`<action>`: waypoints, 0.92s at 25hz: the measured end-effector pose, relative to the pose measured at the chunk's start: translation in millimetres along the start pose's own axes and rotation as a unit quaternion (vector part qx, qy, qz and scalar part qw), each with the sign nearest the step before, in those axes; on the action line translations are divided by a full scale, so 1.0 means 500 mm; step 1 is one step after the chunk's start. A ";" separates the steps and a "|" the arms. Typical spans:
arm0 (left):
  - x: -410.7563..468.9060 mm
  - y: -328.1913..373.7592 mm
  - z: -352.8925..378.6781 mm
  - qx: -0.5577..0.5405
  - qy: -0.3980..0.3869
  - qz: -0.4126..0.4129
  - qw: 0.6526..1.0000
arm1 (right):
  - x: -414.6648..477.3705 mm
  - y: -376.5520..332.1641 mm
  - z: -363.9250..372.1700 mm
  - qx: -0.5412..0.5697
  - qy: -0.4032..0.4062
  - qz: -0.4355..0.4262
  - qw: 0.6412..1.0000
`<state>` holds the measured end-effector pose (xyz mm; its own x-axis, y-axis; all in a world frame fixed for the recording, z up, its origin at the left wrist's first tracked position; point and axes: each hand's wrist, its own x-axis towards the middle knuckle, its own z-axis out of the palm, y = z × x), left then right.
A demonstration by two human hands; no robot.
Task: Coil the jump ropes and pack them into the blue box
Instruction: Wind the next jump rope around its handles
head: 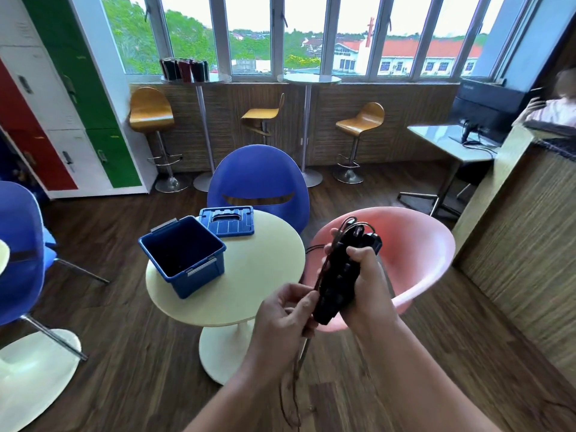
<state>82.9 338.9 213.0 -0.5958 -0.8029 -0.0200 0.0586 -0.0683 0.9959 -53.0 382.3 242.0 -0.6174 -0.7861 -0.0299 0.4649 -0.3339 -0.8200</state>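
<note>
My right hand [366, 285] grips the black handles of a jump rope [338, 275], held upright over the pink chair [414, 244]. Thin dark cord loops over the handle tops and runs down their left side. My left hand [285, 313] pinches that cord just below the handles, and the slack hangs down toward the floor [293, 397]. The blue box [184, 255] stands open on the round cream table [249, 294], to the left of my hands. Its blue lid [227, 221] lies flat behind it on the table.
A blue chair [258, 179] stands behind the table and another blue chair [18, 244] is at the left edge. Bar stools and tall tables line the window wall. Coloured lockers stand at the left, a wooden counter at the right with a person behind it.
</note>
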 end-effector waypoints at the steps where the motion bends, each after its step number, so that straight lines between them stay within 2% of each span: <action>1: -0.010 -0.008 0.008 -0.003 0.023 0.012 1.000 | 0.002 0.001 0.003 0.003 0.004 -0.005 1.000; 5: -0.036 -0.025 0.024 0.018 0.096 0.111 0.989 | 0.014 0.001 0.016 0.029 0.029 -0.018 0.999; 7: -0.037 -0.029 0.022 0.043 0.093 0.131 0.986 | 0.018 0.002 0.018 0.058 0.038 -0.006 0.998; 11: -0.030 -0.035 0.016 0.189 0.048 0.204 0.959 | 0.032 0.013 0.026 0.117 0.059 0.012 0.991; 15: -0.007 -0.036 0.013 0.205 0.068 0.237 0.947 | 0.041 0.023 0.029 0.105 0.052 0.024 0.993; 18: 0.006 -0.032 0.011 0.208 0.079 0.230 0.947 | 0.041 0.026 0.034 0.066 0.020 0.072 0.995; 20: 0.007 -0.032 0.009 0.172 0.075 0.212 0.959 | 0.046 0.028 0.036 0.093 0.020 0.063 0.993; 23: -0.001 -0.034 0.012 0.037 0.101 0.093 0.990 | 0.048 0.021 0.044 0.130 0.044 0.043 0.990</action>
<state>77.3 343.8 196.8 -0.4080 -0.8997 0.1552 0.0886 0.1301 0.9875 -48.8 348.4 245.4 -0.6160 -0.7729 -0.1524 0.6587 -0.3992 -0.6378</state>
